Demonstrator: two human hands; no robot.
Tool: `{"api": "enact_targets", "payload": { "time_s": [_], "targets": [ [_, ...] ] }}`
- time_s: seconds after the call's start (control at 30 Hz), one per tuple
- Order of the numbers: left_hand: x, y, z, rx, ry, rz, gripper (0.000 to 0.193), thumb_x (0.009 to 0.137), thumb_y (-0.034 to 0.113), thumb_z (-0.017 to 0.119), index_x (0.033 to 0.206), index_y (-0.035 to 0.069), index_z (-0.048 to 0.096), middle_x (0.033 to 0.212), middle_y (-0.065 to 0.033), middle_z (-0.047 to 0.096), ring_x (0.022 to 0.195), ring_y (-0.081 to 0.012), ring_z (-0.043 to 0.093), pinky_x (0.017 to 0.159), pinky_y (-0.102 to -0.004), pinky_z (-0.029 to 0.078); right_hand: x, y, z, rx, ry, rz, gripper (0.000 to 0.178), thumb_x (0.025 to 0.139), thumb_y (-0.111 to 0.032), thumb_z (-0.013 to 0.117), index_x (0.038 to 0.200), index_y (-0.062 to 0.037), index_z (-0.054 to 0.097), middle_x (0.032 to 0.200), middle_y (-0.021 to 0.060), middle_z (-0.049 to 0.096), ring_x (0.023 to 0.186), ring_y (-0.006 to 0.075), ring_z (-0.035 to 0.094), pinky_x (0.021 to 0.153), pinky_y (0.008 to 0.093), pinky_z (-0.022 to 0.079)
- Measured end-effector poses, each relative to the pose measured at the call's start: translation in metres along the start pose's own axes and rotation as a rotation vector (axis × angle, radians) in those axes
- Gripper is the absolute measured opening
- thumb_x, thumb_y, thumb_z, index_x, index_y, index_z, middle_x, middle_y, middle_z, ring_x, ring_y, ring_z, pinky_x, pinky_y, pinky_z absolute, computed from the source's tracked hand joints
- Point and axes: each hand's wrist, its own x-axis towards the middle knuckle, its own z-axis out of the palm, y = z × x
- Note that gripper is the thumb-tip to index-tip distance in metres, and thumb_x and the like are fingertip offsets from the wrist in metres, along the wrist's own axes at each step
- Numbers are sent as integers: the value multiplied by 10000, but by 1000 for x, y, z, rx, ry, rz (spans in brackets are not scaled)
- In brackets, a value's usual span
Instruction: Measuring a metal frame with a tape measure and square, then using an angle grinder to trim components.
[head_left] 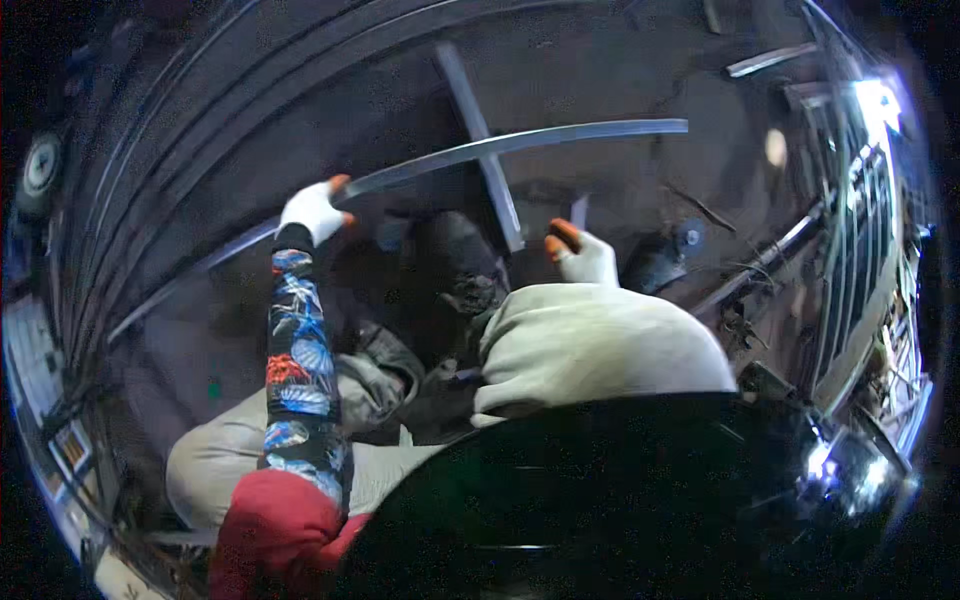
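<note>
Dark dome (600, 500) nearest. Long bar (590, 132) runs near-left to far-right, left hand (313, 211) touching, right hand (588, 258) apart; both grips unclear.

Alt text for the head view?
A person's gloved left hand grips a long metal bar that crosses a shorter bar over dark ground. The gloved right hand is beside the shorter bar's near end; its grip is unclear.
</note>
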Motion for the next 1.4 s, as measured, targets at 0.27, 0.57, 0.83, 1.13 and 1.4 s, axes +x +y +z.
{"api": "enact_targets", "payload": {
  "time_s": [0.27,0.57,0.83,1.13,1.4],
  "targets": [
    [10,12,28,-47,348,-58,369,894,384,763,1222,216,779,1118,-163,777,1031,-374,743,924,-470,588,22,40,-4,24,-4,134,441,987,-262,771,1360,-35,707,1095,101,798,913,131,711,865,284,558],
    [3,10,-4,31,1,43,759,790,399,848,1489,234,603,1465,-139,640,1326,-356,626,1152,-452,489,22,-15,9,68,-8,41,376,973,-190,790,1332,-87,742,974,43,777,807,80,655,756,243,527],
    [-6,-21,50,70,481,-110,526,883,347,786,1388,235,691,1241,-179,740,1161,-388,688,1035,-462,538,21,-13,29,-430,301,-452,576,820,-244,881,1345,-90,700,1102,169,765,1002,347,747,881,399,586],
    [0,13,72,-1,634,125,462,789,201,849,1244,182,770,1049,-127,759,983,-347,681,938,-473,514,13,-18,43,-479,148,-313,384,724,-187,771,1086,-79,705,883,194,702,833,405,710,754,514,580],
    [16,55,73,-140,557,152,508,820,252,850,1310,183,736,1185,-178,740,1126,-372,670,1016,-486,489,39,-31,40,-596,167,-256,753,796,-326,820,1440,-13,585,965,158,703,870,353,714,760,468,571]
  ]
}}
